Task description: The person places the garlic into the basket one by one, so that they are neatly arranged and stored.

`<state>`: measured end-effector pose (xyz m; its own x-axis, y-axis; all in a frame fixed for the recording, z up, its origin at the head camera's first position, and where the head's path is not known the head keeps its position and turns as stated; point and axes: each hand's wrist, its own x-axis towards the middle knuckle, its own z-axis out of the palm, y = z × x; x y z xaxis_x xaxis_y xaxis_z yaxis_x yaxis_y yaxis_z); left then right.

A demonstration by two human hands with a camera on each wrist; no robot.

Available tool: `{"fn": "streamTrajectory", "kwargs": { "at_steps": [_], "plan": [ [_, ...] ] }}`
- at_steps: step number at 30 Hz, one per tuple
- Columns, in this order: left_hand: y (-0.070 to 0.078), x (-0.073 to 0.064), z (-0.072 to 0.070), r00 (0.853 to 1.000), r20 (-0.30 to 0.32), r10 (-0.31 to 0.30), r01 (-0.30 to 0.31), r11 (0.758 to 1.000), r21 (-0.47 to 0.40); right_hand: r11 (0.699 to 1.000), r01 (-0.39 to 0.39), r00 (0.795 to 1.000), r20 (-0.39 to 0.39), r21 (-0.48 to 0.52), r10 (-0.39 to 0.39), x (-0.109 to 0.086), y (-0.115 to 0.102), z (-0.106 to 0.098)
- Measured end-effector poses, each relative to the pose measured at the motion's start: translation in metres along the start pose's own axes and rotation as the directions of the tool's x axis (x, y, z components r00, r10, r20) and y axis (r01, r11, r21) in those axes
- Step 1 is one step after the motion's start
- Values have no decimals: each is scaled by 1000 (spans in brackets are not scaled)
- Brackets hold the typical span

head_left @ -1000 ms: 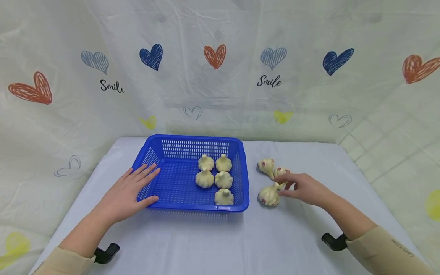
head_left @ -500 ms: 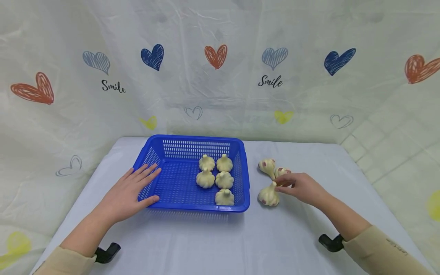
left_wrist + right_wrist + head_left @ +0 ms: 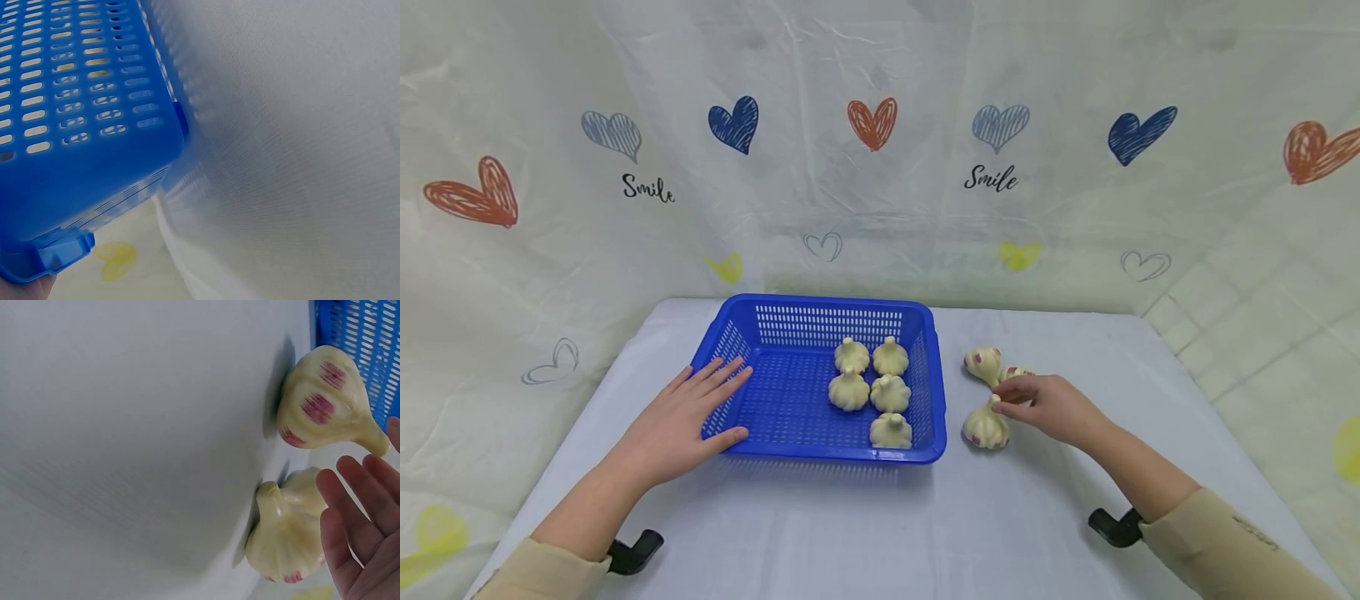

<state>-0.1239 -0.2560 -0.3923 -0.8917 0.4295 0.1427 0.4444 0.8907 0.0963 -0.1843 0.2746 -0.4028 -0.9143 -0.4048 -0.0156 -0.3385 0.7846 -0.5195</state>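
My right grip (image 3: 1043, 406) is at the end of a forearm slanting forward and inward, palm down, fingers lightly bent. Thumb and fingertips stand apart, either side of a garlic stem; whether they touch it I cannot tell. My left grip (image 3: 688, 423) lies spread, fingers straight, over the left rim of a blue plastic basket (image 3: 820, 454), thumb apart across the near left corner.

Beyond both grips, a pale backdrop (image 3: 910, 217) carries the word "Smile" twice in black script, among red, blue, grey and yellow hearts. Small lettering on my right sleeve (image 3: 1232, 542) is too indistinct to read.

The near garlic bulb (image 3: 987, 428), cream with purplish-pink patches, sits on the white surface (image 3: 940, 533) just left of my right grip and a little nearer me, its stem pointing up toward my fingertips. Just beyond that grip lie two more patched bulbs: a far bulb (image 3: 982, 363) with its stem toward my fingers, and a half-hidden bulb (image 3: 1016, 372) behind my hand. Left of my right grip, the basket holds five plain bulbs (image 3: 890, 393), well right of my left grip.
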Motion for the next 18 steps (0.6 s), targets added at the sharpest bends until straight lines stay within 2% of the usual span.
{"fn": "streamTrajectory", "kwargs": {
  "at_steps": [6, 18],
  "plan": [
    [0, 0, 1, 1000, -13, 9, -9, 1000, 0, 1000, 15, 1000, -22, -3, -15, 2, -2, 1],
    [1, 1, 0, 1000, 5, -1, 1, 1000, 2, 1000, -2, 1000, 13, 26, 2, 5, -3, 1]
  ]
}}
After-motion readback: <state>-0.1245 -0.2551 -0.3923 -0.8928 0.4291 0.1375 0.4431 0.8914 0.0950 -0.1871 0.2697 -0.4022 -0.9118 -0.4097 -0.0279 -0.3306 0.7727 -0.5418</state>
